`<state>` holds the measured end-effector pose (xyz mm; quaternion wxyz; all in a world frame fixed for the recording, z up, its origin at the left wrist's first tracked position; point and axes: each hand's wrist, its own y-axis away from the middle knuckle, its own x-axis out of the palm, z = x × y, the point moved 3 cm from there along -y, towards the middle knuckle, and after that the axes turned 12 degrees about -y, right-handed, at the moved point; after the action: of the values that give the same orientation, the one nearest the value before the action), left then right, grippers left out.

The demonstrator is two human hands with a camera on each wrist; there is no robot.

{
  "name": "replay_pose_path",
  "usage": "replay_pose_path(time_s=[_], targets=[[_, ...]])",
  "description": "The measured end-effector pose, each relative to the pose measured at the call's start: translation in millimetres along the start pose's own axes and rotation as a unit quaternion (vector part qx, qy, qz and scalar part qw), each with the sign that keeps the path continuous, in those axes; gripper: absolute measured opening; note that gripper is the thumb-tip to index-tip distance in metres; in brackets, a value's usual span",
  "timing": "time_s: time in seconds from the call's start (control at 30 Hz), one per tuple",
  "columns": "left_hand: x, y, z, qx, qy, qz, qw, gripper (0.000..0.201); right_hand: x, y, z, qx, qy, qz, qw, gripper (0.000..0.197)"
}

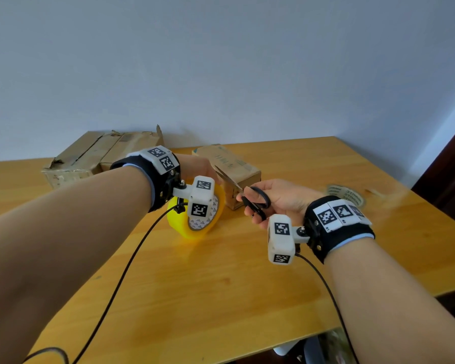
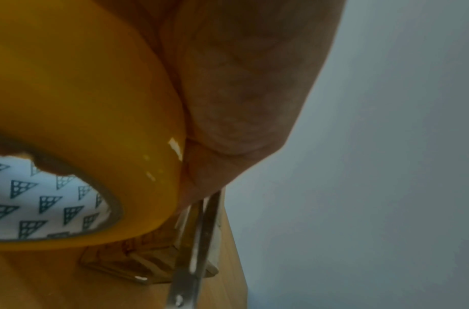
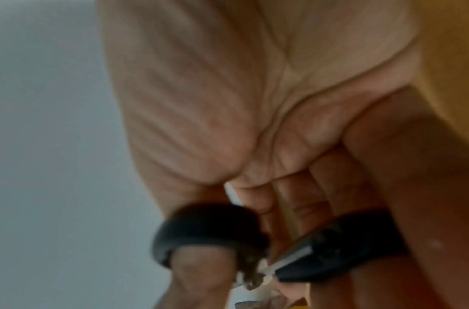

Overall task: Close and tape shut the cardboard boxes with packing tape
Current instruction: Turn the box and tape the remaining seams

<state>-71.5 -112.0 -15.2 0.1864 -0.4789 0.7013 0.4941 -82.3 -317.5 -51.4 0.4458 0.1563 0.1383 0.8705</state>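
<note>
My left hand (image 1: 196,166) grips the top of a yellow packing tape roll (image 1: 197,219), which stands tilted on its edge on the wooden table (image 1: 221,285). In the left wrist view my palm (image 2: 241,83) lies against the roll (image 2: 82,104). My right hand (image 1: 281,195) holds black-handled scissors (image 1: 256,202), thumb through one loop (image 3: 209,230). The blades (image 1: 227,177) point up-left, between the roll and a small shut cardboard box (image 1: 229,161) just behind it. My left fingers are hidden.
Two larger, worn cardboard boxes (image 1: 100,153) sit side by side at the table's back left against the wall. Another tape roll (image 1: 346,194) lies flat at the right. Black cables (image 1: 121,279) trail from both wrists across the near table.
</note>
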Motion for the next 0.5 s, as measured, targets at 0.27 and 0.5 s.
replay_pose_path(time_s=[0.27,0.5], targets=[[-1,5,14,0.008,0.041,-0.005,0.999,0.048,-10,9,23,-0.167,-0.04,-0.212,0.962,0.039],[2,14,20,-0.007,0.101,0.002,0.995,0.052,-29,-1,-4,0.03,0.329,-0.354,0.875,0.036]])
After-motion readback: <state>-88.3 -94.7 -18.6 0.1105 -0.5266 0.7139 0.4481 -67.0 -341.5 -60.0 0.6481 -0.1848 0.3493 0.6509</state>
